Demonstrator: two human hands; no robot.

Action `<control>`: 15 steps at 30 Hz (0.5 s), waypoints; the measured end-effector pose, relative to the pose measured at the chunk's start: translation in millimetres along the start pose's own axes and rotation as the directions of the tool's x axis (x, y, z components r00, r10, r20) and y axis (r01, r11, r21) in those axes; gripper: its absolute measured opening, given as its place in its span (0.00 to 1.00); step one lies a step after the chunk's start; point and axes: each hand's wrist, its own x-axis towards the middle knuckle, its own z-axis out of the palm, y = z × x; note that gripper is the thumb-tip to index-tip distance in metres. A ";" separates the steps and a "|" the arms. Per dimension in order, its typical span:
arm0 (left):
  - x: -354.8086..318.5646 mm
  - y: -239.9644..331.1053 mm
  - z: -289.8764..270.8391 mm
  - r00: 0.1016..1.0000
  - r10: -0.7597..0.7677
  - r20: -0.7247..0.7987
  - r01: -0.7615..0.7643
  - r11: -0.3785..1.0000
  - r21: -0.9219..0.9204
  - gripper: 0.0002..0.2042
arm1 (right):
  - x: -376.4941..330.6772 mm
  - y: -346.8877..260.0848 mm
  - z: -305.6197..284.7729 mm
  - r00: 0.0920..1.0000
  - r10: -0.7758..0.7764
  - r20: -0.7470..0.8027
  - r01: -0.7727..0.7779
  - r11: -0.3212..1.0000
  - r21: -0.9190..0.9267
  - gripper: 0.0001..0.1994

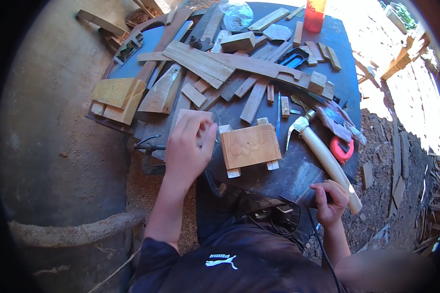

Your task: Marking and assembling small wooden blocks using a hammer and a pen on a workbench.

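My left hand [189, 149] is closed over a pale wooden block [195, 114] at the table's near edge; the fingers hide much of it. To its right lies a flat rectangular board [250, 146] on two light wooden strips, whose ends stick out beyond it. My right hand [331, 201] pinches the corner of a thin grey rectangular sheet [303, 181] at the front edge. Just beyond that hand rests a claw hammer [325, 154] with a pale wooden handle. A slim blue pencil-like stick [279, 116] lies behind the board.
Offcuts and long planks [200, 63] are heaped across the far part of the dark table [344, 58]. A red tape measure [341, 149] lies by the right edge, a red bottle [315, 14] stands at the back, and a clamp-like metal part [151, 146] juts out at left.
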 end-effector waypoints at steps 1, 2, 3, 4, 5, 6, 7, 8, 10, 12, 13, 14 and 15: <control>12.1 -7.4 3.8 0.997 -0.076 0.032 0.075 0.997 0.035 0.07 | -4.9 -3.0 -1.0 0.998 0.044 -0.032 -0.043 0.999 0.026 0.05; 25.2 -17.0 7.0 0.997 -0.072 0.026 0.071 0.996 0.053 0.07 | -3.2 -3.3 -3.6 0.999 0.035 -0.010 -0.035 0.999 0.002 0.06; 37.0 -26.3 12.1 0.998 -0.062 0.021 0.058 0.985 0.162 0.11 | -2.8 -2.4 -4.8 0.999 0.033 -0.015 -0.033 0.999 0.011 0.06; 47.3 -35.0 17.4 0.999 -0.050 0.017 0.044 0.963 0.268 0.15 | -2.6 -1.3 -5.2 0.999 0.042 -0.021 -0.042 0.999 0.005 0.06; 56.5 -42.2 20.9 0.999 -0.044 0.019 0.037 0.959 0.280 0.15 | -2.1 -1.3 -4.7 0.998 0.052 -0.025 -0.052 0.999 0.004 0.06; 63.0 -50.0 24.1 0.988 -0.148 0.045 0.124 0.931 0.344 0.19 | -0.8 -1.9 -3.6 0.998 0.051 -0.029 -0.051 0.999 0.017 0.06; 65.4 -56.8 25.7 0.966 -0.253 0.061 0.207 0.889 0.409 0.23 | 1.0 -2.8 -2.6 0.997 0.075 -0.031 -0.074 0.997 0.034 0.07; 65.7 -61.3 28.5 0.967 -0.250 0.058 0.204 0.886 0.416 0.23 | 3.1 -3.9 -1.8 0.994 0.100 -0.033 -0.098 0.994 0.047 0.07; 65.4 -67.5 33.4 0.947 -0.312 0.070 0.251 0.861 0.442 0.29 | 2.1 -3.9 -1.6 0.993 0.116 -0.035 -0.114 0.991 0.065 0.08; 67.7 -65.3 34.1 0.937 -0.340 0.080 0.279 0.868 0.411 0.29 | -0.4 4.4 -1.5 0.993 0.119 -0.026 -0.117 0.989 0.086 0.08; 68.1 -64.3 34.3 0.925 -0.365 0.104 0.304 0.877 0.373 0.30 | -3.8 11.3 -1.6 0.992 0.117 -0.045 -0.113 0.991 0.076 0.10; 63.9 -65.6 34.5 0.958 -0.282 0.043 0.249 0.901 0.356 0.26 | -6.8 12.0 -0.5 0.991 0.119 -0.061 -0.114 0.991 0.068 0.11; 63.2 -67.8 32.3 0.956 -0.292 0.026 0.263 0.893 0.364 0.26 | -8.0 9.9 -0.1 0.993 0.108 -0.047 -0.104 0.991 0.079 0.11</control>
